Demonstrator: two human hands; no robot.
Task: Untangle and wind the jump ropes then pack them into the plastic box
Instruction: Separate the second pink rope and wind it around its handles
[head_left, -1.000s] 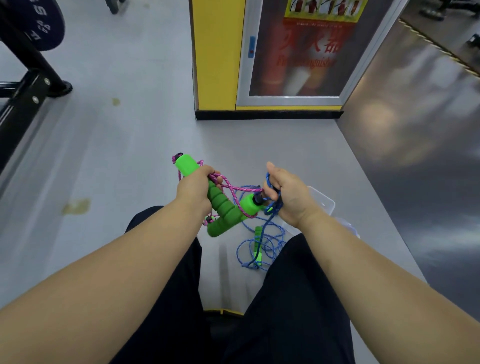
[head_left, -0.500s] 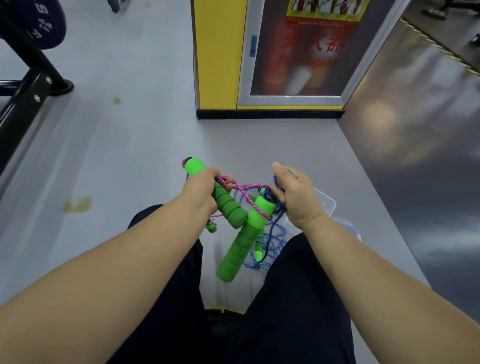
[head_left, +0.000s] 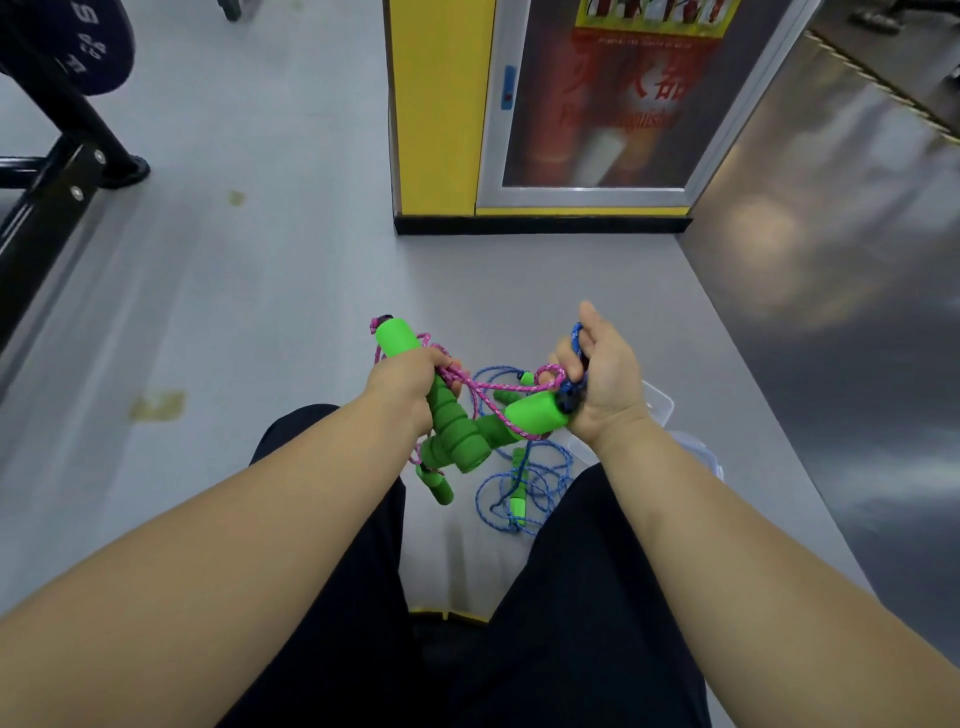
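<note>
My left hand (head_left: 405, 382) grips a green foam handle (head_left: 447, 410) of the pink jump rope. Its pink cord (head_left: 485, 395) loops across to my right hand (head_left: 597, 379). That hand is closed on the black end of a second green handle (head_left: 532, 413) and on a bunch of blue cord (head_left: 576, 338). The two handles cross below my hands. A blue jump rope (head_left: 524, 483) with small green handles lies coiled on the grey floor between my knees. The clear plastic box (head_left: 657, 405) stands on the floor behind my right wrist, mostly hidden.
A yellow pillar with a glass-fronted cabinet (head_left: 571, 130) stands ahead. A black weight rack (head_left: 47, 171) with a plate is at the far left. Dark glossy flooring (head_left: 841, 291) begins to the right. My dark-trousered legs (head_left: 322, 597) frame the ropes.
The second green handle swung down to hang, then rose again to lie across the first. My right hand lifted and turned, drawing the pink cord into a loop beside it.
</note>
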